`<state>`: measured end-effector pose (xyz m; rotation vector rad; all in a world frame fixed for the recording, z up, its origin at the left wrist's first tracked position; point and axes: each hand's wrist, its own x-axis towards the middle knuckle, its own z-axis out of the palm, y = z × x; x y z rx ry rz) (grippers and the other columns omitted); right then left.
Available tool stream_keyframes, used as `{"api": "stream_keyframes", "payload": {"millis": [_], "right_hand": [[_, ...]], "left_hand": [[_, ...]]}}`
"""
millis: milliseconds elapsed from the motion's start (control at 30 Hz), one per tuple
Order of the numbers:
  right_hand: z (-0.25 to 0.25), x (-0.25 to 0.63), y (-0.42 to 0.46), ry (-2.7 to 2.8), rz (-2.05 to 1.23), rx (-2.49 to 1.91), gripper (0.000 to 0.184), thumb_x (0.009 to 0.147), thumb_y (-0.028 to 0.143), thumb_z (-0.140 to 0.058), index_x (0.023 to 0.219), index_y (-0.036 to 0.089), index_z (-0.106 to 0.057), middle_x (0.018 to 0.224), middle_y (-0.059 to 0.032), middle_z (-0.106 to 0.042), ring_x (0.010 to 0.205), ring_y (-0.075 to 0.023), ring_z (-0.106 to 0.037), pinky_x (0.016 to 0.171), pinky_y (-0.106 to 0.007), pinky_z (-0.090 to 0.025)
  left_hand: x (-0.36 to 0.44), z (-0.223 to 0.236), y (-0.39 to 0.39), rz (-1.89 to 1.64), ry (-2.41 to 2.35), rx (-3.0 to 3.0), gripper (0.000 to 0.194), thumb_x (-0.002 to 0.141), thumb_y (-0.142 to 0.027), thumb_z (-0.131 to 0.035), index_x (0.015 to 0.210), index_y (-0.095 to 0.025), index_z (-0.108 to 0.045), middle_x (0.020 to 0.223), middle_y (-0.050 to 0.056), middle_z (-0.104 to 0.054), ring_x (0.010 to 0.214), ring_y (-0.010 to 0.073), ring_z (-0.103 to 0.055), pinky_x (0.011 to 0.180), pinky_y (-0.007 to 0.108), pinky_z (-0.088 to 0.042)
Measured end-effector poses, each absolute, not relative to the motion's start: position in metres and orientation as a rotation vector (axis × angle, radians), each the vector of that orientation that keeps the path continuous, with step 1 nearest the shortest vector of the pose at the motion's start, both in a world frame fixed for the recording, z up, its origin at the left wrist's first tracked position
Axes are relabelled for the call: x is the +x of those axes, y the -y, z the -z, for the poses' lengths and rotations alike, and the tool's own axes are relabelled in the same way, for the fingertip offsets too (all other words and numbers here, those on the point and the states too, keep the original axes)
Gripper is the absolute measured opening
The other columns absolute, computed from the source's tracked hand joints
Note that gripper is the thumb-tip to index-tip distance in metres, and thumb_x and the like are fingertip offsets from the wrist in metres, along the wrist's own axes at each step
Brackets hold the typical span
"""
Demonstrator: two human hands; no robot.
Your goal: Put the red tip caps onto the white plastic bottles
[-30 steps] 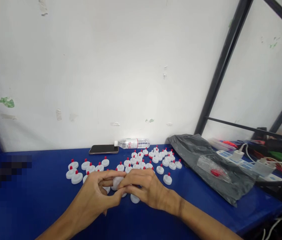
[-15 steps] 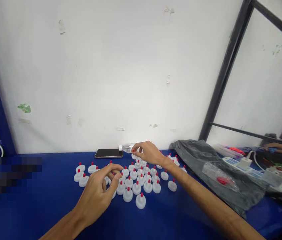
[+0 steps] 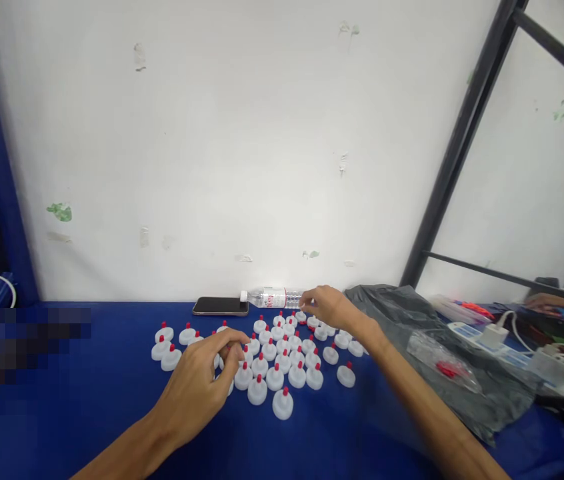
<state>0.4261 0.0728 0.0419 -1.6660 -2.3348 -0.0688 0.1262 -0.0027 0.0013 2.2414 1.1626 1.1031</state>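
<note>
Many white round caps with red tips stand in a cluster on the blue table. My left hand hovers low over the cluster's left part, fingers loosely bent, the thumb and index finger slightly apart with nothing seen between them. It hides several caps. At the far right of the cluster my right hand reaches over more caps, fingertips pinched at the red tip of a white cap. Part of that cap is covered by my fingers.
Against the wall lie a black phone and a clear plastic bottle on its side. On the right are a grey plastic sheet, a clear bag with red pieces and a white power strip with plugs and cables.
My right hand has moved right, from a cap in front of the bottle to one farther right; the cap it held now stands on the table. My left hand has barely moved.
</note>
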Motion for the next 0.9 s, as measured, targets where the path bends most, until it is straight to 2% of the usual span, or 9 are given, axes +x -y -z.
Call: {"api": "stream_keyframes", "payload": {"millis": [167,333,433,500,567,667,733,900], "right_hand": [[-0.033,0.451,-0.055,2.291,0.069,-1.876,0.013,0.084,0.029,-0.071,0.090,0.022,-0.080,0.089,-0.0064,-0.078,0.081,-0.0215,-0.070,0.069,-0.027,-0.044],[-0.028,0.453,-0.059,2.292,0.027,-1.966,0.012,0.074,0.013,-0.075,0.080,0.021,-0.081,0.083,-0.0067,-0.078,0.080,-0.0218,-0.071,0.066,-0.026,-0.043],[-0.038,0.450,-0.054,2.290,0.019,-1.939,0.009,0.077,0.014,-0.074,0.079,0.021,-0.080,0.084,-0.0058,-0.078,0.079,-0.0207,-0.071,0.067,-0.026,-0.044],[-0.049,0.442,-0.044,2.278,-0.018,-1.826,0.009,0.085,0.024,-0.071,0.085,0.022,-0.080,0.089,-0.0038,-0.078,0.082,-0.0183,-0.070,0.070,-0.025,-0.045],[-0.057,0.428,-0.033,2.229,-0.161,-1.550,0.019,0.091,0.036,-0.066,0.092,0.022,-0.078,0.091,-0.0024,-0.078,0.082,-0.0161,-0.069,0.072,-0.024,-0.047],[-0.059,0.399,-0.016,2.162,-0.449,-1.149,0.030,0.088,0.047,-0.069,0.092,0.019,-0.079,0.084,-0.0026,-0.077,0.073,-0.0156,-0.066,0.067,-0.025,-0.046],[-0.054,0.380,-0.008,2.154,-0.546,-1.015,0.029,0.087,0.048,-0.071,0.090,0.020,-0.080,0.083,-0.0024,-0.077,0.071,-0.0150,-0.064,0.065,-0.025,-0.045],[-0.038,0.362,-0.003,2.079,-0.673,-0.920,0.027,0.082,0.046,-0.077,0.087,0.020,-0.081,0.080,-0.0025,-0.077,0.068,-0.0137,-0.063,0.059,-0.024,-0.042]], "left_hand": [[0.125,0.009,-0.001,-1.053,-1.171,2.296,0.027,0.100,-0.033,-0.040,0.106,-0.024,-0.065,0.080,-0.001,-0.071,0.063,0.0145,-0.061,0.054,0.025,-0.042],[0.124,0.009,-0.001,-1.052,-1.175,2.382,0.028,0.100,-0.030,-0.040,0.103,-0.023,-0.066,0.078,-0.001,-0.071,0.058,0.0132,-0.060,0.054,0.024,-0.043],[0.124,0.007,-0.001,-1.089,-1.137,2.456,0.028,0.100,-0.027,-0.039,0.102,-0.022,-0.066,0.077,-0.001,-0.072,0.057,0.0126,-0.062,0.052,0.023,-0.045],[0.123,0.009,0.000,-1.158,-1.092,2.529,0.026,0.099,-0.027,-0.041,0.104,-0.023,-0.066,0.078,-0.001,-0.072,0.058,0.0128,-0.064,0.052,0.023,-0.047],[0.123,0.012,0.000,-1.231,-1.058,2.612,0.025,0.098,-0.028,-0.046,0.113,-0.024,-0.065,0.084,0.000,-0.074,0.066,0.0145,-0.068,0.052,0.022,-0.049],[0.124,0.017,-0.001,-1.275,-1.044,2.721,0.045,0.094,-0.033,-0.057,0.139,-0.027,-0.053,0.108,0.004,-0.075,0.082,0.0184,-0.072,0.055,0.022,-0.053],[0.124,0.021,-0.003,-1.280,-1.020,2.754,0.052,0.093,-0.036,-0.060,0.143,-0.028,-0.049,0.115,0.005,-0.075,0.082,0.0187,-0.073,0.056,0.023,-0.055],[0.125,0.024,-0.006,-1.228,-1.011,2.653,0.034,0.095,-0.034,-0.058,0.128,-0.027,-0.062,0.084,0.000,-0.076,0.056,0.0127,-0.065,0.055,0.024,-0.056]]}}
